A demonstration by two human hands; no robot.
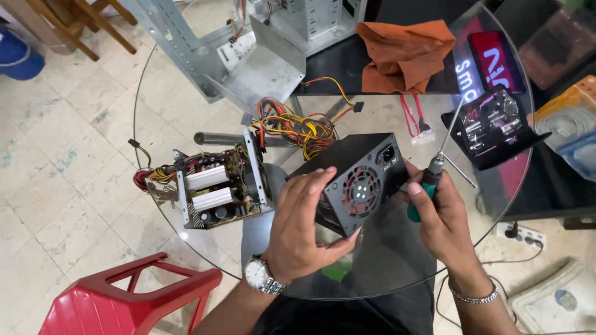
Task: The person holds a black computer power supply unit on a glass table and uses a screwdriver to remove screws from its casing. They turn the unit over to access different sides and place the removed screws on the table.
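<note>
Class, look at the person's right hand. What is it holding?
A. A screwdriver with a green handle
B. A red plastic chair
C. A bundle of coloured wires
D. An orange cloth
A: the right hand grips a green-handled screwdriver beside the black power supply box, which the left hand holds; the orange cloth lies apart on the glass table.

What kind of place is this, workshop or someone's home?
Probably a small computer repair spot, maybe home-based. A bare metal PC chassis sits on a round glass table beside an opened power supply, while the left hand holds a black power supply and the right hand a screwdriver.
</note>
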